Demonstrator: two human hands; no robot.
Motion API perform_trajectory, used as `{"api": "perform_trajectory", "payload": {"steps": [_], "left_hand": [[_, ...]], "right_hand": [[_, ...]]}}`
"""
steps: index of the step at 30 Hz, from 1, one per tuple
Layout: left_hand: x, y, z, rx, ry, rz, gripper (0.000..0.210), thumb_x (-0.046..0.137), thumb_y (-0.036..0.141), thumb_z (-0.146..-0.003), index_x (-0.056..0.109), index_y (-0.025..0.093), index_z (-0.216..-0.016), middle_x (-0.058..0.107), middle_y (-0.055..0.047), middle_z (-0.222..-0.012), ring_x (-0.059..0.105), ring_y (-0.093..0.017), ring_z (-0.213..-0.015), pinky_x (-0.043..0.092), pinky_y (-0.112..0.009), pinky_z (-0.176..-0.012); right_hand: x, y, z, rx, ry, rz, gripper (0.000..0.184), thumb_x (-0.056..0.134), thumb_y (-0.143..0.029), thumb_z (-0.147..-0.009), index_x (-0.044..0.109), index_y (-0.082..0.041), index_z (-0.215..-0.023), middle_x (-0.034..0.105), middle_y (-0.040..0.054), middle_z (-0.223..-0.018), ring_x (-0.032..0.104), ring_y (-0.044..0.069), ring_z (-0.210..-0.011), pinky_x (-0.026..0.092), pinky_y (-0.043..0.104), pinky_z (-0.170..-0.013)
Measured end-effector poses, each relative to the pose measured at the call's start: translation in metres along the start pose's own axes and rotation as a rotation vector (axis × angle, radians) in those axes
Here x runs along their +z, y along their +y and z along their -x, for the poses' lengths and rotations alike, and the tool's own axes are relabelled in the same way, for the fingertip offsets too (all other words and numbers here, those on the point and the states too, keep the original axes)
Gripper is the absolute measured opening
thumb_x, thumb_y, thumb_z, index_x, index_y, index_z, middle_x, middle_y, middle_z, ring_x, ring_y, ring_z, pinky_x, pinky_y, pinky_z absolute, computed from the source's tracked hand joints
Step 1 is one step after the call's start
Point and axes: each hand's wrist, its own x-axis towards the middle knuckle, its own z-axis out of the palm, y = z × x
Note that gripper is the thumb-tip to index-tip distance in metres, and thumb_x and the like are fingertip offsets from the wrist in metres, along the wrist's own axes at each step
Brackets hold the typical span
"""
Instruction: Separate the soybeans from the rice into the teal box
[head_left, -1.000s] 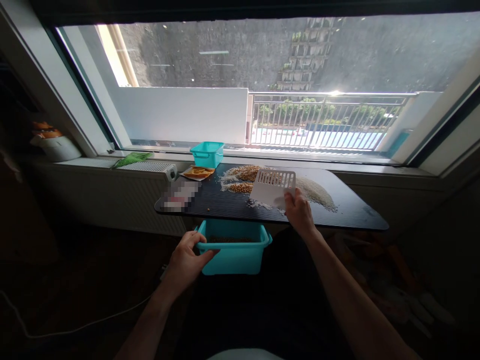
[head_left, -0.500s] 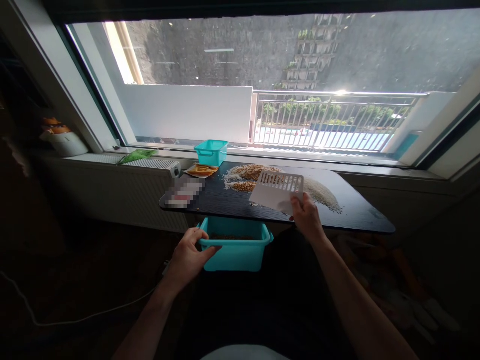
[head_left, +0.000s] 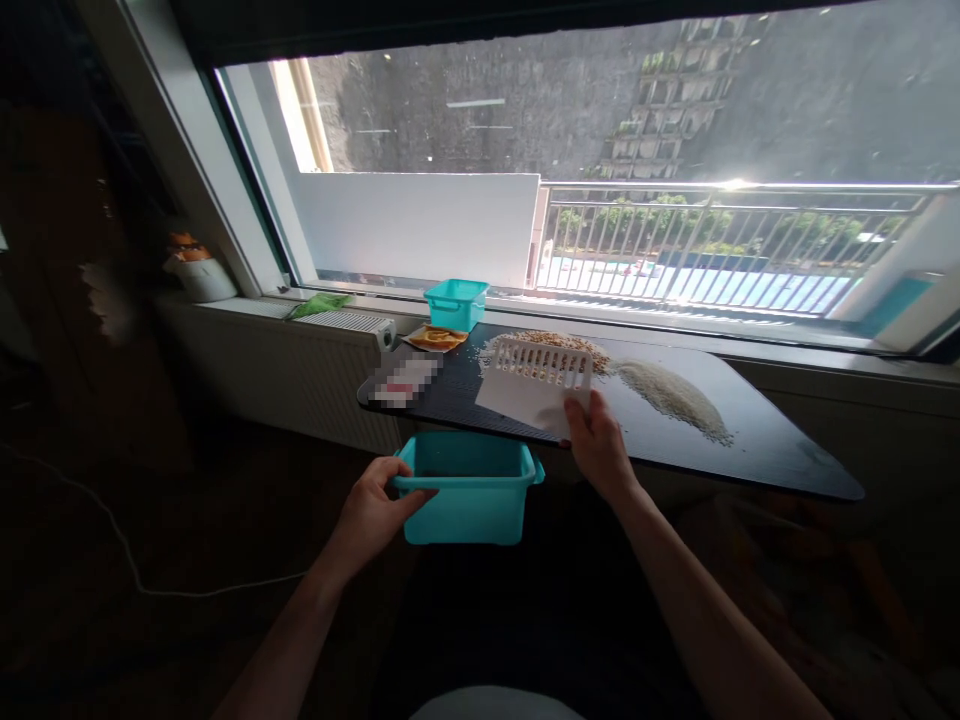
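My left hand [head_left: 379, 505] grips the left corner of a turquoise plastic bin [head_left: 469, 515], thumb outside the front wall and fingers over the rim. The bin sits just below the table's front edge; its shadowed contents are hard to make out. In my right hand [head_left: 600, 440] is a white slotted plastic scraper [head_left: 517, 400], pinched at its right edge and tilted above the table. Behind it lies a heap of tan beans [head_left: 547, 340] mixed with white grains, partly hidden. A pile of white rice [head_left: 671, 395] spreads to the right.
On the dark table [head_left: 787, 455], a smaller turquoise basket [head_left: 455, 303] stands at the back left. An orange-and-white packet [head_left: 435, 338] and a blurred flat item [head_left: 405, 380] lie nearby. A radiator [head_left: 300, 360] with a green cloth [head_left: 322, 305] is at the left, below the window.
The view has turned left, so the table appears farther right. The scraper has shifted left over the bean heap, covering its smaller front part. My left hand still holds the bin.
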Motion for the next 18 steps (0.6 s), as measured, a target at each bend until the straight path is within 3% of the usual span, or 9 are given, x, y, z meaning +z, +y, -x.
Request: {"api": "perform_trajectory", "payload": {"steps": [5, 9, 13, 16, 18], "left_hand": [[-0.024, -0.008, -0.002, -0.052, 0.049, -0.039, 0.031, 0.067, 0.049, -0.070, 0.061, 0.019, -0.075, 0.058, -0.001, -0.085, 0.058, -0.018, -0.074, 0.044, -0.026, -0.061], [-0.035, -0.011, -0.008, -0.051, 0.050, -0.053, 0.028, 0.066, 0.047, -0.070, 0.061, 0.019, -0.073, 0.058, 0.000, -0.086, 0.057, -0.018, -0.075, 0.043, -0.026, -0.063], [-0.042, -0.014, -0.011, -0.039, 0.053, -0.061, 0.027, 0.066, 0.046, -0.070, 0.059, 0.020, -0.072, 0.057, 0.000, -0.086, 0.056, -0.017, -0.076, 0.043, -0.026, -0.065], [-0.047, -0.014, -0.011, -0.036, 0.054, -0.065, 0.028, 0.067, 0.047, -0.070, 0.060, 0.020, -0.074, 0.057, 0.000, -0.088, 0.056, -0.018, -0.078, 0.043, -0.026, -0.065], [-0.049, -0.013, -0.011, -0.033, 0.055, -0.067, 0.029, 0.067, 0.048, -0.070, 0.061, 0.020, -0.074, 0.057, 0.000, -0.089, 0.056, -0.018, -0.078, 0.044, -0.025, -0.064]], "right_hand": [[0.066, -0.011, -0.017, -0.008, -0.150, -0.006, 0.023, 0.043, -0.041, -0.086, 0.051, -0.022, -0.096, 0.060, 0.0059, -0.082, 0.060, 0.020, -0.067, 0.051, 0.031, -0.051], [0.092, -0.014, -0.025, 0.000, -0.161, 0.016, 0.024, 0.043, -0.037, -0.086, 0.053, -0.021, -0.100, 0.063, 0.0072, -0.087, 0.060, 0.021, -0.072, 0.052, 0.032, -0.057], [0.091, -0.017, -0.025, 0.012, -0.207, 0.008, 0.023, 0.042, -0.036, -0.085, 0.053, -0.020, -0.097, 0.061, 0.0064, -0.085, 0.059, 0.019, -0.068, 0.051, 0.030, -0.051], [0.075, -0.021, -0.027, 0.028, -0.201, -0.016, 0.023, 0.043, -0.036, -0.084, 0.052, -0.019, -0.095, 0.058, 0.0052, -0.082, 0.058, 0.018, -0.064, 0.050, 0.028, -0.044], [0.060, -0.022, -0.030, 0.024, -0.128, -0.018, 0.023, 0.044, -0.038, -0.083, 0.052, -0.019, -0.094, 0.056, 0.0044, -0.082, 0.057, 0.017, -0.062, 0.049, 0.026, -0.042]]}}
